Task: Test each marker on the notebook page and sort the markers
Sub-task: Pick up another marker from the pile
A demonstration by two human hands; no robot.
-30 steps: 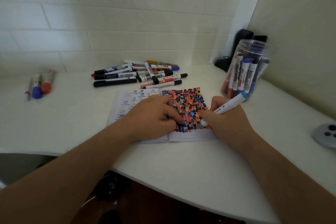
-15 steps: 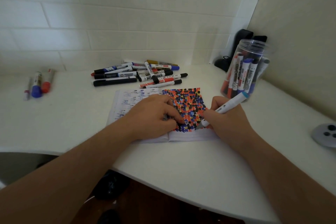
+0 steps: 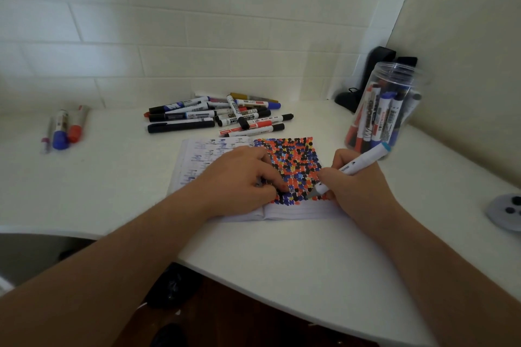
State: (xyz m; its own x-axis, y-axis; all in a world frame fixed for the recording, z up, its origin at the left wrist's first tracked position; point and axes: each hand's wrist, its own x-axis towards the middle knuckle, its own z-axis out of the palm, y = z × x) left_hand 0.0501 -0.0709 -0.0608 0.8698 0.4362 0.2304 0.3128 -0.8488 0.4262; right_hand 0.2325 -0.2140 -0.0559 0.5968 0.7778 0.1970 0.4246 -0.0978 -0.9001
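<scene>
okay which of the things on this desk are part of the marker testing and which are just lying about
In the job: white marker in right hand; notebook under left hand; marker pile; jar of markers; three markers far left.

Lying about: grey disc; black objects in the corner.

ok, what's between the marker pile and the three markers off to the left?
Head view: only bare white table between the marker pile and the three markers.
</scene>
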